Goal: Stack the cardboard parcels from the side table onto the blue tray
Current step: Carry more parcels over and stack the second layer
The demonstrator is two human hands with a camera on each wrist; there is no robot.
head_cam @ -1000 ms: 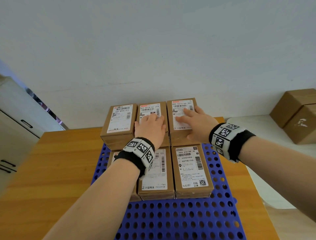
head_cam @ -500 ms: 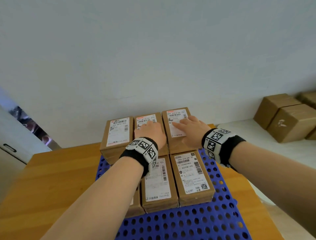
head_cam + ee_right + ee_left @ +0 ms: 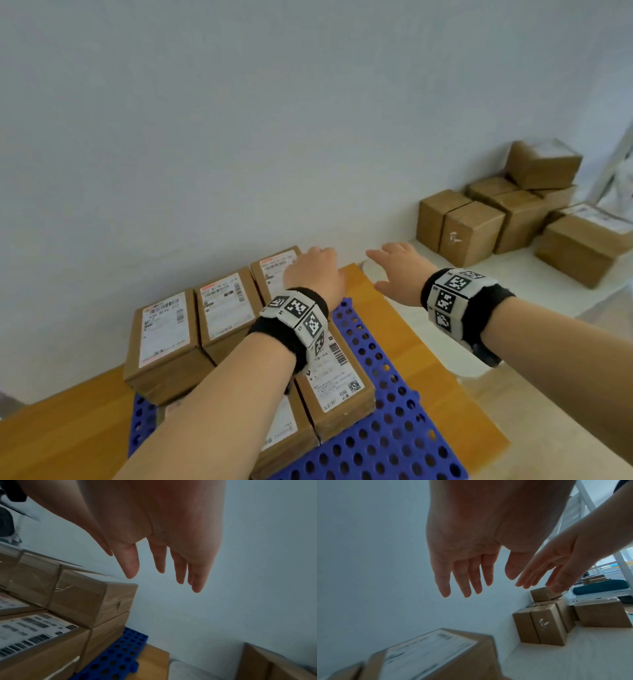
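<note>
Labelled cardboard parcels (image 3: 226, 305) stand stacked on the blue perforated tray (image 3: 394, 425), two layers high at the back. My left hand (image 3: 313, 270) hovers over the back right parcel (image 3: 274, 270) with straight fingers, holding nothing; the left wrist view shows that hand (image 3: 464, 574) above a labelled parcel (image 3: 429, 654). My right hand (image 3: 397, 267) is open in the air past the tray's right side, between the stack and the side table (image 3: 513, 284). In the right wrist view its fingers (image 3: 178, 566) hang free beside the stacked parcels (image 3: 89, 599). More parcels (image 3: 472, 233) wait on the side table.
The tray lies on a wooden table (image 3: 61, 431) against a pale wall (image 3: 239, 120). The white side table adjoins it on the right, with several brown boxes (image 3: 582, 246) piled at its back. White shelving (image 3: 583, 507) stands beyond them.
Both hands have lifted off the back parcels and swung right; the right hand has left the stack toward the side table. The head has turned right, showing more boxes.
</note>
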